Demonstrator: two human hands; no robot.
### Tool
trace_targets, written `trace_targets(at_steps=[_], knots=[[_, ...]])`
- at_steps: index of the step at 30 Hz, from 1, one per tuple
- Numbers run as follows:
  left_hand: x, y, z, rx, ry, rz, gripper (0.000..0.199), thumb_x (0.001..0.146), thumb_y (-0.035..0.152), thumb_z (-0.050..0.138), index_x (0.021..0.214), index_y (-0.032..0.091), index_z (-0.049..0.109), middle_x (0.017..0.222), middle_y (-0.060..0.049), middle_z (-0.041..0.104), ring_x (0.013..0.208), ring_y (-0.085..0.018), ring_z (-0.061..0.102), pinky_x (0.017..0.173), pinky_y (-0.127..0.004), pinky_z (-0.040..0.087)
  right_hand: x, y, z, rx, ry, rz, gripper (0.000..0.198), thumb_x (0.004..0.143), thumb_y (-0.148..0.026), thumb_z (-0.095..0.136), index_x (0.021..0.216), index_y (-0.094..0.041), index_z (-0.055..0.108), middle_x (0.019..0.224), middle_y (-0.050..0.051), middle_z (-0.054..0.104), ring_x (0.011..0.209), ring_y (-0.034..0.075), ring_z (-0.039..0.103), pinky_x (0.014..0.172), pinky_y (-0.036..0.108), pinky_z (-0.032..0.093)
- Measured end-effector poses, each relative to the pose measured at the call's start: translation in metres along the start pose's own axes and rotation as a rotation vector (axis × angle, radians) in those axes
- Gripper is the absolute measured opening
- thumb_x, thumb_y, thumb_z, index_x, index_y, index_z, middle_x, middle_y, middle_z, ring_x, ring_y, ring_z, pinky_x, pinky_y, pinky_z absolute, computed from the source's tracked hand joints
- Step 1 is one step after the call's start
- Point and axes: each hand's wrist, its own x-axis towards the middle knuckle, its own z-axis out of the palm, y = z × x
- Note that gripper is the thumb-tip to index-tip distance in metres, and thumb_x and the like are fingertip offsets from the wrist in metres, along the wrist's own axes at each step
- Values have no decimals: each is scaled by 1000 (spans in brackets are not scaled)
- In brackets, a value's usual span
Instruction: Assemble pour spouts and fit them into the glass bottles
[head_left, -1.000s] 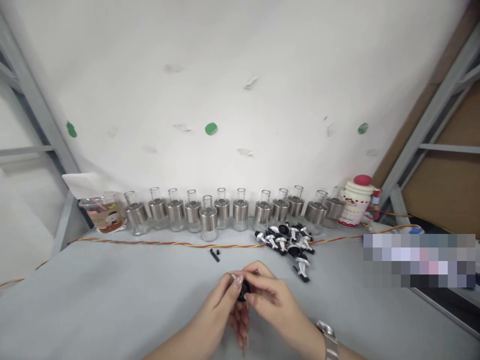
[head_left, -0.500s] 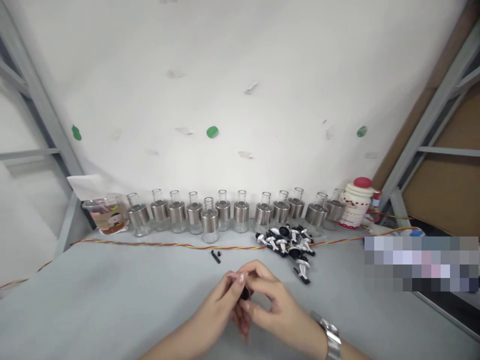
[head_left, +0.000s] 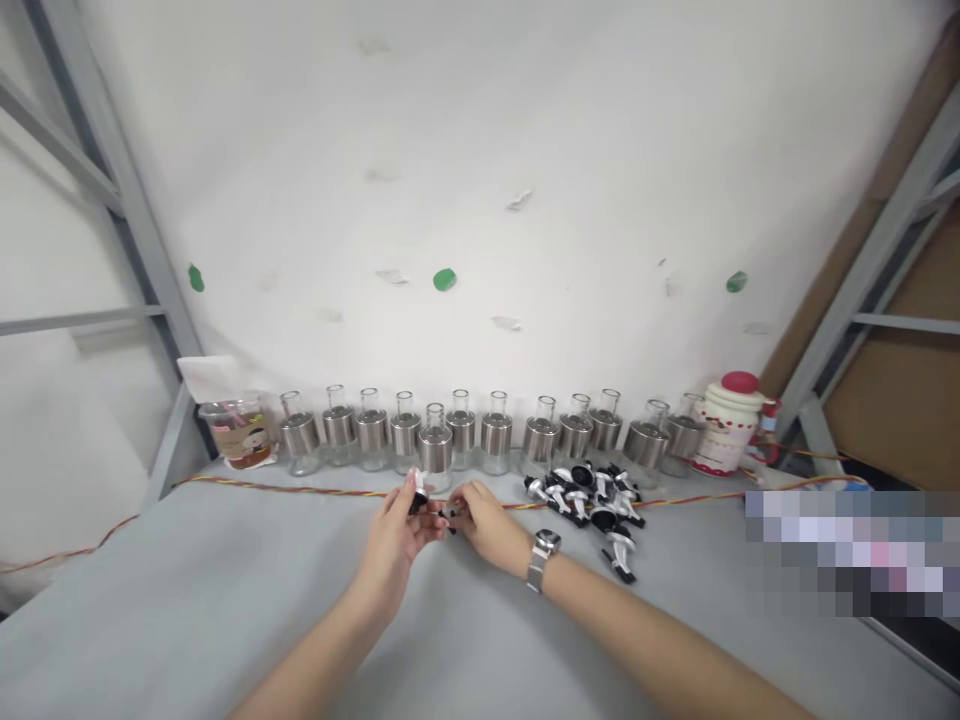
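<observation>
Pinches a silver-and-black spout (head_left: 419,496) in the left hand (head_left: 399,522), nearly closed around it, over the table (head_left: 225,580) near the middle of its back edge. Has the right hand (head_left: 480,520) just beside it, curled almost closed at small black pieces (head_left: 451,529); cannot tell whether gripping them. Faces glass bottles (head_left: 436,450) lined along the back edge, with a heap of spouts (head_left: 577,502) right of the middle.

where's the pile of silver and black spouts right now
In the head view, the pile lies right of the right hand, in front of clear metal-collared glass bottles.
</observation>
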Motion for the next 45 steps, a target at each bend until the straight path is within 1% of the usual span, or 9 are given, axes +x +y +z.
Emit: trace_targets(at_steps=[8, 17, 20, 25, 32, 35, 38, 41, 45], knots=[[-6, -1, 7, -18, -49, -31, 31, 74, 45, 55, 74, 14, 51, 57, -1, 58, 47, -13, 55, 48, -24, 42, 2, 1, -4, -171, -46, -40, 13, 80, -10, 42, 81, -16, 54, 84, 7, 53, 82, 19, 49, 76, 31, 42], [-18, -3, 16, 115, -104, -70, 30, 74, 45, 54, 77, 16, 50, 58, 0, 57, 46, -12, 54, 45, -25, 43, -59, 0, -42, -273, -72, 2, 23, 78, -3, 38, 82, -15, 57, 84, 8, 56, 83, 20, 51, 78, 33, 40], [-24, -10, 19, 243, -199, -40, 29, 76, 45, 51, 78, 16, 49, 59, 0, 55, 46, -11, 53, 43, -24, 43, -68, 3, -57, -129, 26, 94, 23, 81, -9, 38, 91, -17, 57, 89, 7, 56, 85, 18, 52, 78, 31, 41], [-33, -25, 20, 429, -376, 77, 21, 74, 35, 58, 82, 18, 47, 74, 1, 53, 54, -10, 54, 47, -23, 46, -63, 4, -77, 431, 185, 318, 11, 75, -25, 52, 78, -17, 58, 72, 2, 57, 64, 15, 54, 64, 29, 44], [-39, -30, 22, 525, -399, 29, 22, 75, 36, 56, 86, 19, 45, 75, 1, 51, 58, -10, 53, 49, -22, 44, -66, -16, -79, 961, 136, 440, 23, 67, -36, 64, 72, -15, 58, 68, 2, 60, 63, 13, 54, 61, 27, 42], [-39, -31, 20, 659, -376, 48, 22, 76, 38, 54, 87, 20, 47, 74, 1, 52, 58, -12, 52, 50, -22, 42, -68, -20, -78, 1046, 127, 478, 23, 66, -35, 66, 74, -14, 61, 67, 1, 58, 61, 11, 52, 62, 26, 41], [-40, -31, 16, 887, -343, 192, 20, 75, 35, 55, 90, 22, 52, 79, 0, 56, 64, -14, 52, 58, -24, 40, -69, -21, -78, 1013, 103, 456, 26, 69, -36, 64, 82, -14, 61, 61, -1, 54, 56, 9, 48, 56, 23, 38], [-42, -29, 13, 1048, -356, 320, 20, 74, 32, 56, 92, 23, 54, 84, -1, 59, 70, -16, 53, 64, -25, 39, -70, -23, -76, 1026, 13, 421, 38, 70, -39, 62, 100, -18, 51, 58, -5, 49, 52, 9, 47, 50, 22, 35], [-43, -28, 13, 1135, -390, 319, 20, 75, 32, 55, 93, 24, 53, 83, -1, 59, 67, -16, 53, 62, -24, 38, -73, -27, -71, 1015, -92, 389, 44, 71, -40, 61, 104, -18, 43, 58, -7, 46, 49, 8, 45, 48, 21, 33]])
